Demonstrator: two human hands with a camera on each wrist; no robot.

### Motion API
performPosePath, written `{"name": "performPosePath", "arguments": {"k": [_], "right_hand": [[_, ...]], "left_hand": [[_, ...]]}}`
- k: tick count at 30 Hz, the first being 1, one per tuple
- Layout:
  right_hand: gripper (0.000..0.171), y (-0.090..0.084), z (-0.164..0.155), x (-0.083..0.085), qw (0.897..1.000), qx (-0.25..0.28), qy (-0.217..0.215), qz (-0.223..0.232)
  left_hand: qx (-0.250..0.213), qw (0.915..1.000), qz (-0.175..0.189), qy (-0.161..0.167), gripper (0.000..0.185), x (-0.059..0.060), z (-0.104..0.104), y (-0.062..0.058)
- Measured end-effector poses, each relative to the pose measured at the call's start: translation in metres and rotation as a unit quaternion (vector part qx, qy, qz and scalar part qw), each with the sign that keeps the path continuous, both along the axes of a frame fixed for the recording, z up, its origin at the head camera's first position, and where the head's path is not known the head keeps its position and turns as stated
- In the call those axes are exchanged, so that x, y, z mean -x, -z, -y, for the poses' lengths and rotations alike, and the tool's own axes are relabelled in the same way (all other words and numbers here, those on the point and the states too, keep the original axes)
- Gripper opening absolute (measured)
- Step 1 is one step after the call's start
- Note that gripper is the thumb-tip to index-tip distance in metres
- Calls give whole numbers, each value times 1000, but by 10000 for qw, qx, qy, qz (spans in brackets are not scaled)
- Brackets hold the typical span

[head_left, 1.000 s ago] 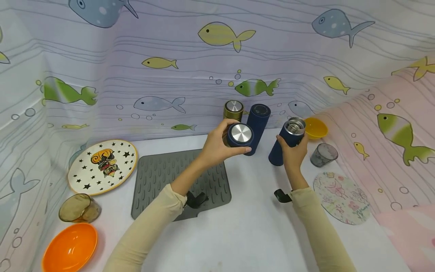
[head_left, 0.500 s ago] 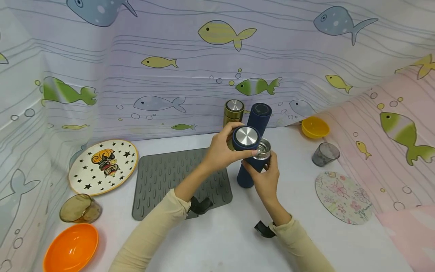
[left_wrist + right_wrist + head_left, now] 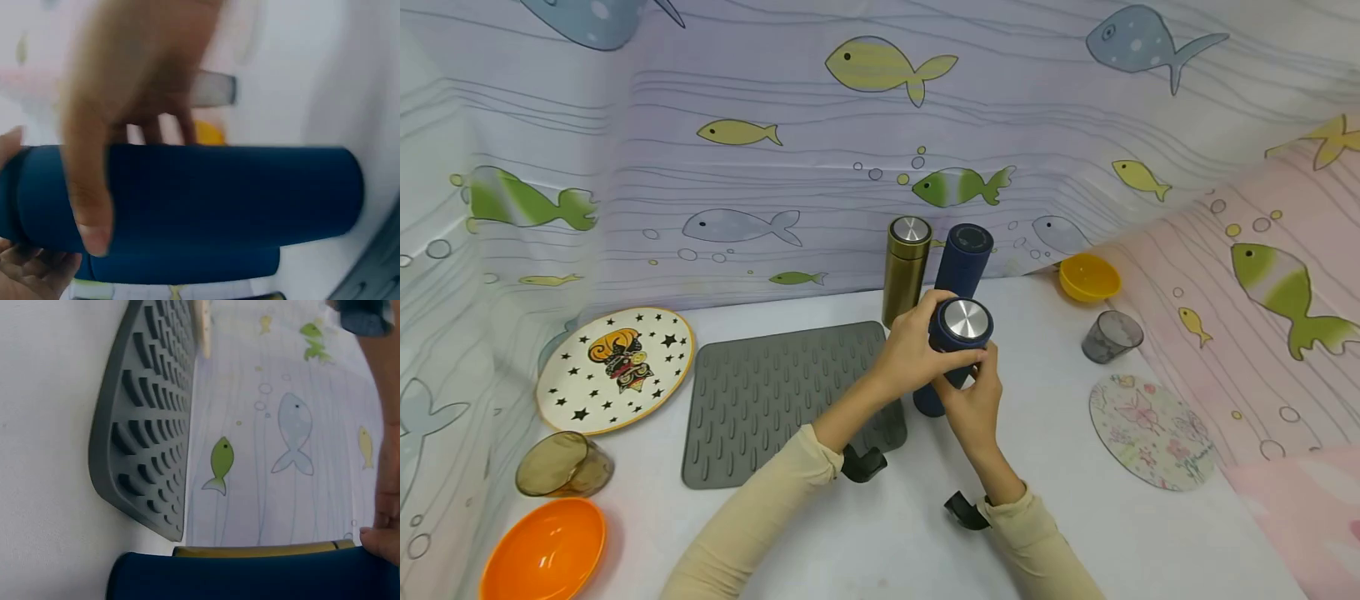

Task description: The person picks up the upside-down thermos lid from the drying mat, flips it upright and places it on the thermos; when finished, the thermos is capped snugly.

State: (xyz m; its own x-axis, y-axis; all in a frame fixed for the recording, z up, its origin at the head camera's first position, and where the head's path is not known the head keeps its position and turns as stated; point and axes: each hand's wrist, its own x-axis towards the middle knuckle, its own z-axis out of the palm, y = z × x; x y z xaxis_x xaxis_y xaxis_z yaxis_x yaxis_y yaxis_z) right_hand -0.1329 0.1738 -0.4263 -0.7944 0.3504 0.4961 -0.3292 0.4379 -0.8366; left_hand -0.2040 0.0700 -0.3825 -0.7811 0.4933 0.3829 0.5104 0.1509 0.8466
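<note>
Covering the white tabletop and walls is fish-print cloth. Left hand grips a steel-topped navy lid atop the navy cylindrical flask held by right hand, beside a ribbed grey mat, gold flask and taller navy flask.

A white table carries a grey mat, star plate, orange bowl, amber cup, gold flask, two blue flasks, yellow bowl, grey cup and floral coaster.

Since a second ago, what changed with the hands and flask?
The right hand brought the open navy flask leftward from the yellow bowl; the left hand set the lid onto its mouth. Both grips unchanged. Gold flask, second navy flask, dishes unmoved.
</note>
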Motion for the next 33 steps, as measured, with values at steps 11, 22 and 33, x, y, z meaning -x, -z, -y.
{"name": "performPosePath", "arguments": {"k": [11,22,33], "right_hand": [[65,-5,2,1,10000,-17,-56,32],[67,-6,1,-2,9987,169,-243,422],[68,-8,1,-1,9984,218,-292,441]], "left_hand": [[59,9942,702,808,93,17,2,7],[-140,9943,622,852,87,23,10,5],[23,9954,117,954,89,19,7,2]]}}
